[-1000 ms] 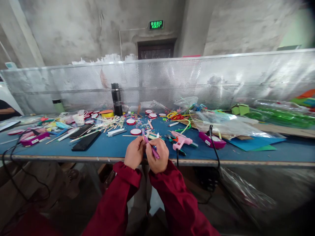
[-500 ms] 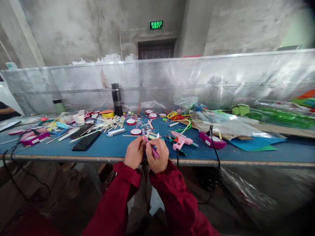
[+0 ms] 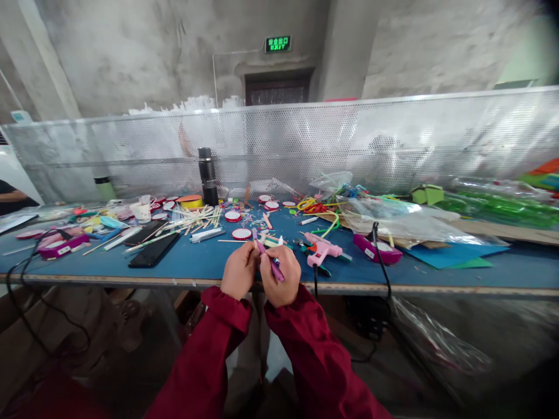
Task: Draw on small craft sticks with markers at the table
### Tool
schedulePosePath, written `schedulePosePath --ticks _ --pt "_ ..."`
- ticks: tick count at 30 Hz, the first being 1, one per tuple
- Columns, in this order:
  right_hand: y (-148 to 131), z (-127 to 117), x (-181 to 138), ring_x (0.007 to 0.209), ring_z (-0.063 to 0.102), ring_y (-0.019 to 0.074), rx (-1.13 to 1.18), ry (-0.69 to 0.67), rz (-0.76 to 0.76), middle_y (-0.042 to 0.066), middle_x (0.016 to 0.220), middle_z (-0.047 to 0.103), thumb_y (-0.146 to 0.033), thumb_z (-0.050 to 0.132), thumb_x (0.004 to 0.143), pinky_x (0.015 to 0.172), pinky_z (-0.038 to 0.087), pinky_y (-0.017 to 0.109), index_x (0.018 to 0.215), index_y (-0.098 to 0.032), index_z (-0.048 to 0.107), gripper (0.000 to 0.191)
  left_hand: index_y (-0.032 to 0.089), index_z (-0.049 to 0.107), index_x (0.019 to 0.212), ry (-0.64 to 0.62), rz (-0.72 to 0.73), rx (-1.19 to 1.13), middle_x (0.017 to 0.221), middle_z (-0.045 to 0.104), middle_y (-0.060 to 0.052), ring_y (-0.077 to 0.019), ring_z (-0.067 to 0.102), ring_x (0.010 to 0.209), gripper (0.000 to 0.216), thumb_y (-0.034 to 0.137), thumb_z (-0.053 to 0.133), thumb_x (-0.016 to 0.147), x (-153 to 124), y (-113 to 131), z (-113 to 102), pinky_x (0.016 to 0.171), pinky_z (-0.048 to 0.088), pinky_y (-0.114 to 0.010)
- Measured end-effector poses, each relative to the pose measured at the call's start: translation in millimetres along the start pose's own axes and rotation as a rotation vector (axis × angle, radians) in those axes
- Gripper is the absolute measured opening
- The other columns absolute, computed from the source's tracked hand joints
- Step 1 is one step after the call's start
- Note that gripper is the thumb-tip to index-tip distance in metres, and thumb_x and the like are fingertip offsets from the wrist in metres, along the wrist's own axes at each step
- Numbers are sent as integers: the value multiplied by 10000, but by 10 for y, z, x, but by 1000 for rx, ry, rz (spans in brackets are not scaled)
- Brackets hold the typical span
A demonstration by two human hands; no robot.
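One blue tabletop (image 3: 203,261) spans my view; over its front edge I watch the left hand (image 3: 238,271) and right hand (image 3: 283,280) pinching a slim purple stick (image 3: 276,270), slanted between them, upper end leftward. Against the earlier frame, grip and slant look nearly unchanged.

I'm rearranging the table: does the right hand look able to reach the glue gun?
Likely yes: the glue gun lies beside the right hand, nothing tall between, though that hand holds a purple stick.

Grey wall (image 3: 131,52), green exit sign (image 3: 278,44) above dark doorway (image 3: 278,91)
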State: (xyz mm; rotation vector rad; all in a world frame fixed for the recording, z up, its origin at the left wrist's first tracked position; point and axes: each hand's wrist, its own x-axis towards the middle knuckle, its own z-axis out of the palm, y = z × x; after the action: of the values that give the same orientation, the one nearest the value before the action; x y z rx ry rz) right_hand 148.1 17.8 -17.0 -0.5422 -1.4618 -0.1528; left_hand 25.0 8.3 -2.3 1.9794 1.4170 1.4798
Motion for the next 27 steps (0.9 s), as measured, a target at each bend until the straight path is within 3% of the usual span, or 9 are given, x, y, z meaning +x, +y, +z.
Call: schedulePosePath --ticks 27 --pt "-10 0 2 781 638 203 -1 -5 -13 23 797 661 -145 598 913 780 526 374 885 -241 582 101 212 576 866 -4 -4 -11 805 620 -8 -165 532 743 220 326 443 999 2 -16 3 707 394 -262"
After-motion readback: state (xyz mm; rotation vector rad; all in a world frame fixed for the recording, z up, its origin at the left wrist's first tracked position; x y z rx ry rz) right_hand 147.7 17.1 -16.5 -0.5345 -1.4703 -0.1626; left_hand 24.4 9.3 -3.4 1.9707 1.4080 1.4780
